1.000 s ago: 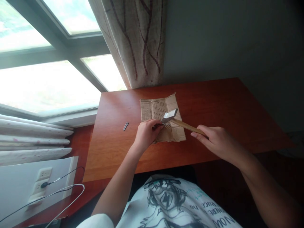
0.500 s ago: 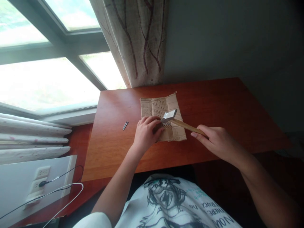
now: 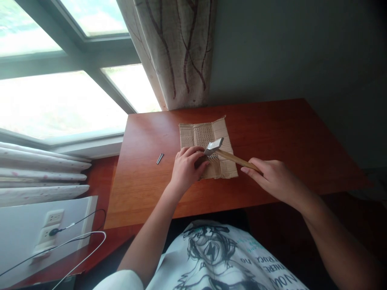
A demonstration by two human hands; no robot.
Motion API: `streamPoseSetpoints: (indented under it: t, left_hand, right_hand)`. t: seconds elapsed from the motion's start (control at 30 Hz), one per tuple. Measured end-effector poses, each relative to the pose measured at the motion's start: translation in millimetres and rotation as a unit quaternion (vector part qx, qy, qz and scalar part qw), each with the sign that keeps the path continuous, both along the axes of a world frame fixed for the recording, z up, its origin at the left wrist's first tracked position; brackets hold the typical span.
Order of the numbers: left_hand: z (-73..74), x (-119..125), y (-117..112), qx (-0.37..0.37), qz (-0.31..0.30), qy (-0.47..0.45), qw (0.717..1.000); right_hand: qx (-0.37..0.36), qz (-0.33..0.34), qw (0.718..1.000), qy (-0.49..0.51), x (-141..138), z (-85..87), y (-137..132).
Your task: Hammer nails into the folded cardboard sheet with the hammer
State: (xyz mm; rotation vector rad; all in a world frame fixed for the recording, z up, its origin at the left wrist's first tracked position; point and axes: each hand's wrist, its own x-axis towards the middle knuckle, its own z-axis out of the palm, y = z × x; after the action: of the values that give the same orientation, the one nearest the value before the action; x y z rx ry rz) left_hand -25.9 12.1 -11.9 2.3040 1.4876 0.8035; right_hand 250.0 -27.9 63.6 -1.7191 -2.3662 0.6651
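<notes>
My right hand [image 3: 272, 177] is wrapped round the wooden handle of a hammer [image 3: 232, 157]. The metal head is over a flattened piece of brown cardboard [image 3: 220, 129] with rows of small holes down its middle panel. On the cardboard's left part, right beside the hammer head, rests my left hand [image 3: 189, 165]. Its fingers and thumb are bent together in a pinch; whatever they hold is hidden behind them and the hammer head. A few loose nails [image 3: 160, 158] lie together on the table, left of my left hand.
The reddish-brown wooden table [image 3: 287, 141] reaches to the dark wall at the back. A window [image 3: 54, 104] and a patterned curtain [image 3: 181, 52] border its left and far sides. Below left, a wall socket [image 3: 50, 231] has a plug and cables [image 3: 87, 235].
The hammer head has shifted very slightly to the left, close to the left hand's fingers. Both hands keep nearly the same place, and the view has moved a little.
</notes>
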Motion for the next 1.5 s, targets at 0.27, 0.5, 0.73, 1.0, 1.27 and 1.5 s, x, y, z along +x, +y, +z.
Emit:
streamPoseSetpoints:
  t: [0.27, 0.5, 0.73, 1.0, 1.27, 1.5]
  left_hand:
    - [2.0, 0.1, 0.6, -0.006, -0.003, -0.007, 1.0]
    - [2.7, -0.1, 1.2, -0.005, -0.003, -0.008, 1.0]
    - [2.0, -0.1, 0.6, -0.004, -0.003, -0.009, 1.0]
    - [4.4, 0.1, -0.1, -0.013, 0.0, -0.013, 1.0]
    - [3.4, -0.3, 0.4, -0.019, -0.004, -0.009, 1.0]
    - [5.8, 0.3, -0.2, -0.024, -0.004, -0.02, 1.0]
  right_hand:
    - [-0.008, 0.001, 1.0, -0.028, -1.9, -5.1, 1.0]
    - [-0.012, -0.003, 1.0, -0.024, -3.7, -0.5, -1.0]
    - [-0.012, -0.006, 1.0, -0.012, -3.2, -2.7, 0.0]
    - [-0.008, 0.001, 1.0, -0.006, -2.5, -4.8, -1.1]
    - [0.034, -0.034, 0.997, 0.056, 3.4, -5.2, -2.5]
    - [0.143, -0.219, 0.922, 0.285, 14.1, -39.3, 10.1]
